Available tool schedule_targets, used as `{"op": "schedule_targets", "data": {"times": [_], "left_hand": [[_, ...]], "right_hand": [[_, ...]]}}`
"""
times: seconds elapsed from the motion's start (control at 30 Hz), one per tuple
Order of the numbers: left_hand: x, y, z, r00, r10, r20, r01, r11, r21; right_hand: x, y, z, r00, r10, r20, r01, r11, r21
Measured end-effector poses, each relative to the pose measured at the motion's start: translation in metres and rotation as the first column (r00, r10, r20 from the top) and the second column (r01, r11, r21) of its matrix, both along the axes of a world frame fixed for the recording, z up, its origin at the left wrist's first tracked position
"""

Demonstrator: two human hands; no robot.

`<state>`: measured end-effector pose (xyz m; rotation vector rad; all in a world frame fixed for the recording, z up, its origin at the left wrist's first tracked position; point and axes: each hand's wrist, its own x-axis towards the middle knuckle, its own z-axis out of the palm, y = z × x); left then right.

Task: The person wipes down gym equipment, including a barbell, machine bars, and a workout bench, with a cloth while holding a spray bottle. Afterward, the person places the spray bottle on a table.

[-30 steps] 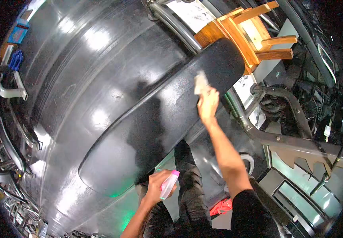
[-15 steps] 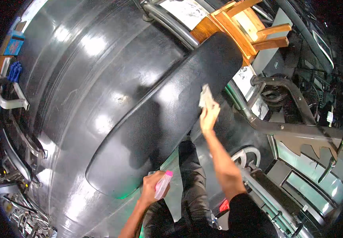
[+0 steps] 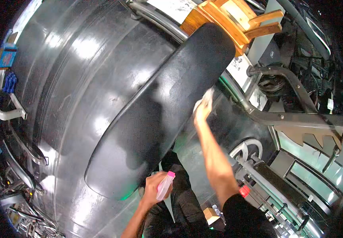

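Note:
A long black padded bench (image 3: 163, 107) lies diagonally across the middle of the head view. My right hand (image 3: 203, 110) is closed on a pale cloth (image 3: 208, 96) at the bench's near right edge; the cloth is blurred by motion. Below the bench's lower end, my left hand (image 3: 155, 187) grips a clear bottle (image 3: 164, 188) with a pink top, its fingers wrapped round it. My shadow falls across the middle of the pad.
A wooden stool (image 3: 239, 20) lies beyond the bench's far end. Dark metal frame tubes (image 3: 282, 118) run along the right. Metal bars (image 3: 19, 166) stand at the left, near a blue bundle (image 3: 9, 82). A small cardboard box (image 3: 210, 215) is at the bottom.
My right hand has moved the cloth from the upper pad down to its near side edge. My left hand still holds the bottle. The view has shifted, and the small box now shows.

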<state>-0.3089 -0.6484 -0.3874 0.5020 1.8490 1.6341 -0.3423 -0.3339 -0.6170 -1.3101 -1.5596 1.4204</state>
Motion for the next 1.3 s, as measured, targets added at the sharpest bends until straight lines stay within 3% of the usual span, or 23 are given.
{"op": "schedule_targets", "data": {"times": [0.03,0.07,0.1,0.17,0.3,0.33,0.43,0.5,0.63,0.67,0.73,0.83,0.9,0.93,0.97,1.0,1.07,1.1,1.13,1.17,1.2,1.23,1.3], "left_hand": [[0.002,-0.001,-0.001,1.0,-0.002,0.002,0.002,1.0,-0.007],[0.002,-0.003,0.0,0.999,-0.018,0.035,0.019,1.0,-0.025],[0.001,-0.005,0.0,0.997,-0.034,0.066,0.037,0.998,-0.042],[0.004,-0.011,-0.003,0.999,-0.043,0.008,0.044,0.998,-0.055],[0.008,-0.017,-0.001,0.999,-0.043,-0.028,0.04,0.995,-0.087],[0.006,-0.015,0.003,0.998,-0.045,-0.031,0.043,0.995,-0.086],[0.001,-0.008,0.013,0.998,-0.005,0.062,0.012,0.994,-0.105],[0.001,-0.001,0.013,0.999,-0.022,-0.042,0.019,0.997,-0.076],[-0.007,0.016,0.022,0.99,0.026,-0.135,-0.028,0.999,-0.016],[-0.007,0.017,0.022,0.99,0.038,-0.136,-0.037,0.999,0.004],[-0.002,0.015,0.017,0.986,0.054,-0.157,-0.051,0.998,0.024],[0.009,0.012,0.015,0.983,0.099,-0.153,-0.097,0.995,0.019],[0.02,0.004,0.017,0.987,0.117,-0.107,-0.119,0.993,-0.01],[0.023,0.002,0.019,0.991,0.124,-0.059,-0.126,0.991,-0.043],[0.023,0.002,0.023,0.989,0.132,-0.06,-0.135,0.99,-0.043],[0.022,0.004,0.029,0.987,0.148,-0.066,-0.151,0.988,-0.037],[0.02,0.005,0.037,0.982,0.171,-0.081,-0.174,0.984,-0.03],[0.019,0.005,0.041,0.985,0.164,-0.06,-0.166,0.985,-0.043],[0.018,0.003,0.043,0.988,0.153,-0.034,-0.154,0.986,-0.056],[0.017,0.004,0.044,0.987,0.155,-0.037,-0.157,0.986,-0.052],[0.016,0.005,0.045,0.985,0.163,-0.056,-0.164,0.986,-0.025],[0.015,0.005,0.044,0.983,0.171,-0.073,-0.172,0.985,0.003],[0.015,0.002,0.043,0.983,0.164,-0.079,-0.163,0.987,0.013]], "right_hand": [[-0.036,0.007,0.045,0.976,-0.1,-0.192,0.084,0.993,-0.089],[-0.031,0.046,0.0,0.978,-0.125,-0.164,0.12,0.992,-0.04],[-0.038,0.056,0.007,0.993,-0.112,-0.026,0.114,0.991,0.071],[-0.028,0.066,-0.014,0.99,-0.119,0.079,0.124,0.991,-0.053],[0.01,-0.032,0.018,0.954,0.024,0.299,-0.117,0.947,0.298],[0.027,-0.062,0.019,0.94,0.057,0.337,-0.16,0.945,0.285],[0.069,-0.114,0.011,0.917,0.119,0.381,-0.062,0.985,-0.159],[0.056,-0.096,0.028,0.959,0.161,0.233,-0.147,0.986,-0.075],[-0.016,0.023,-0.008,0.991,-0.103,0.09,0.09,0.986,0.139],[-0.037,0.058,0.001,0.958,-0.139,-0.249,0.078,0.967,-0.241],[-0.055,0.121,-0.021,0.944,-0.13,-0.304,0.06,0.972,-0.227],[-0.059,0.09,0.031,0.99,-0.112,0.081,0.126,0.972,-0.198],[-0.038,0.081,-0.004,0.992,-0.03,-0.12,0.004,0.978,-0.208],[-0.03,0.051,0.025,0.997,0.023,0.068,-0.01,0.983,-0.183],[-0.019,0.022,0.037,0.996,0.091,0.015,-0.087,0.983,-0.164],[0.01,0.004,0.006,0.974,0.11,0.197,-0.052,0.96,-0.275],[0.043,-0.059,0.028,0.966,0.223,0.13,-0.125,0.845,-0.52],[0.067,-0.095,0.009,0.911,0.225,0.346,-0.147,0.96,-0.237],[0.091,-0.113,0.001,0.861,0.312,0.402,-0.349,0.937,0.021],[0.099,-0.114,0.016,0.891,0.364,0.272,-0.233,0.879,-0.417],[0.11,-0.103,0.016,0.889,0.421,0.179,-0.278,0.808,-0.52],[0.114,-0.088,0.024,0.881,0.466,0.081,-0.326,0.722,-0.611],[0.1,-0.058,0.056,0.798,0.55,0.245,-0.391,0.784,-0.483]]}}
